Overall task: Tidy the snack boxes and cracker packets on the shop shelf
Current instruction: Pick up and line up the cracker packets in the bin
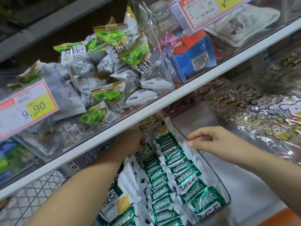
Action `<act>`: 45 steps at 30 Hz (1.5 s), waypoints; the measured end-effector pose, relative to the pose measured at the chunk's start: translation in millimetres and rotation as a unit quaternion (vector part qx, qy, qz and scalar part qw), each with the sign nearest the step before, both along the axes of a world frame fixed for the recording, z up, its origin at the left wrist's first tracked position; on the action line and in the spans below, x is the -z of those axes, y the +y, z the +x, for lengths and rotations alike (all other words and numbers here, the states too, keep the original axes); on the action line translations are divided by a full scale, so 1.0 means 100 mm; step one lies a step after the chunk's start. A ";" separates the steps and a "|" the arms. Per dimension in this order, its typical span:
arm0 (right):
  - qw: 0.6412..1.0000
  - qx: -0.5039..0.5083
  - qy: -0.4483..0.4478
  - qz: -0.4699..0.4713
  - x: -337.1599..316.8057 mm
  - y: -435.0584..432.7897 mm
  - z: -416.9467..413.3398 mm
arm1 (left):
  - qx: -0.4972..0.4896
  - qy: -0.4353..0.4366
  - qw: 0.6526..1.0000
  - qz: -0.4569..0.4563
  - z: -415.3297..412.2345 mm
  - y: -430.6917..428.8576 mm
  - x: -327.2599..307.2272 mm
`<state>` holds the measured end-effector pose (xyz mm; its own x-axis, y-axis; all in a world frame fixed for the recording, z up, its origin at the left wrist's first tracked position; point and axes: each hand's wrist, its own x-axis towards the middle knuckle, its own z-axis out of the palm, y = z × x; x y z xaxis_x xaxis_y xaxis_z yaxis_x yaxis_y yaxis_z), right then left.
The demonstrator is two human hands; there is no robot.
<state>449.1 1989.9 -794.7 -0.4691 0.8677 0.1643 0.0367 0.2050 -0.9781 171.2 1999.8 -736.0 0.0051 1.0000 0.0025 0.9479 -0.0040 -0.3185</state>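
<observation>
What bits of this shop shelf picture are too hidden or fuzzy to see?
All head view.
1. Left hand: its fingertips are shadowed under the white shelf edge, so what they hold is unclear.
2. Red-bordered price label at top right: its yellow price is cut off by the top edge.
3. Green-and-white cracker packets in the clear plastic bin: nearest ones cut off by the bottom edge.
4. Red-bordered 9.90 label: small print blurred.

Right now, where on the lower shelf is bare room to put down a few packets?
Free: the bare white shelf floor between the clear bin and the bags of animal-shaped biscuits. Crowded: inside the bin, where green cracker packets stand in tight rows and the left hand reaches.
</observation>
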 end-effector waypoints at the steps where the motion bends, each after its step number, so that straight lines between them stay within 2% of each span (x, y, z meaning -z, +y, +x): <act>1: 1.000 0.003 -0.001 0.000 0.00 0.00 0.00 | 0.000 0.000 1.000 -0.003 0.01 -0.01 -0.01; 5: 1.000 0.012 -0.007 0.008 0.00 -0.02 0.00 | 0.029 -0.009 1.000 0.000 0.06 -0.05 -0.05; 8: 1.000 0.010 -0.008 0.009 -0.01 -0.02 0.02 | 0.038 -0.095 0.995 0.012 -0.01 -0.07 -0.17; 10: 1.000 0.009 -0.016 0.011 -0.02 -0.01 0.02 | 0.035 -0.183 0.981 0.047 -0.07 -0.12 -0.25; 12: 1.000 0.009 -0.016 0.006 -0.04 -0.02 0.01 | 0.050 -0.235 0.966 0.095 -0.08 -0.28 -0.29; 14: 1.000 0.011 -0.021 0.007 -0.05 -0.05 0.01 | 0.083 -0.192 0.965 0.159 -0.11 -0.43 -0.27; 17: 0.996 0.048 -0.061 0.044 -0.09 -0.11 0.01 | 0.075 -0.092 0.971 0.208 0.02 -0.70 -0.27; 19: 0.988 0.087 -0.084 0.096 -0.16 -0.19 0.01 | 0.050 -0.097 0.974 0.199 0.21 -0.85 -0.29; 21: 0.980 0.096 -0.087 0.148 -0.29 -0.33 0.01 | 0.065 -0.093 0.976 0.188 0.39 -1.01 -0.28; 25: 0.975 0.024 -0.099 0.197 -0.55 -0.68 -0.04 | 0.153 -0.129 0.963 0.182 0.73 -1.39 -0.24; 28: 0.977 0.021 -0.062 0.203 -0.68 -0.92 0.00 | 0.229 -0.119 0.939 0.227 0.93 -1.63 -0.26; 31: 0.979 0.023 -0.043 0.197 -0.77 -1.12 0.13 | 0.251 -0.144 0.926 0.240 1.01 -1.85 -0.32; 33: 0.982 0.027 -0.008 0.185 -0.78 -1.25 0.22 | 0.251 -0.189 0.916 0.248 1.07 -1.99 -0.36; 36: 0.987 0.033 0.092 0.131 -0.70 -1.45 0.33 | 0.218 -0.279 0.897 0.265 1.13 -2.18 -0.39; 40: 0.981 0.038 0.183 0.055 -0.53 -1.62 0.40 | 0.207 -0.316 0.885 0.272 1.20 -2.34 -0.32; 45: 0.950 -0.070 0.303 -0.034 -0.47 -1.61 0.47 | 0.194 -0.376 0.861 0.281 1.30 -2.40 -0.27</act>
